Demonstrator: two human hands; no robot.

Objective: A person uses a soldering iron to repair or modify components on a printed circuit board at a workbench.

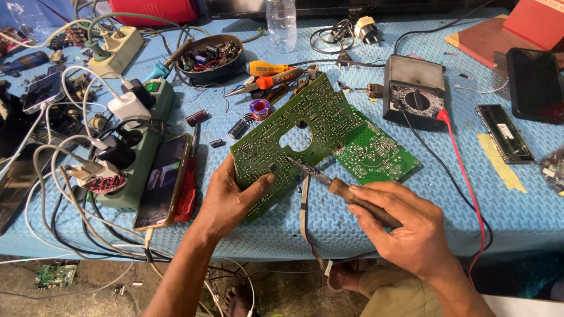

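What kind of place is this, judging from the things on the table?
Probably an electronics repair bench. The left hand holds a green circuit board, the right hand puts a soldering iron to it, and a multimeter and loose parts lie on the blue table.

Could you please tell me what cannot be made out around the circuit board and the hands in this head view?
- Circuit board: its lower left corner is hidden by the left hand.
- Soldering iron: most of the handle is covered by the right hand; whether the tip touches the board is too small to tell.
- Bowl: its parts are too small to identify.
- Bottle: its top is cut off by the upper edge.
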